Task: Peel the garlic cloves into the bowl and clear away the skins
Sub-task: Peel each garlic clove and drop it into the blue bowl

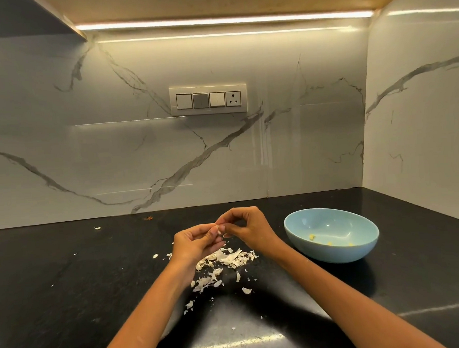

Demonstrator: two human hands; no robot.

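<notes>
the garlic clove (220, 229) was held above the black desk (68, 278), pinched between the fingertips of the left hand (197, 243) and the right hand (243, 226), just above the heap of garlic skins (225, 258). both grips were closed on it: the left hand's fingers curled under and around it, the right hand's thumb and forefinger nipping at its top end. a clove this small would likely be light and firm, a little slippery once bare, so it probably wanted steady holding low on its body while the other hand picked at the tip. the skins looked papery, dry and featherlight; they lay scattered in flakes toward the person and a few strays sat well apart to the left, so they would likely drift at a breath and be best swept together with a flat palm.

the light blue bowl (331, 234) stood just to the right of the hands, with a few small yellowish pieces (312, 237) in its bottom, too small to identify surely. most of the clove was hidden by fingers; how much skin remained on it could not be told.
</notes>
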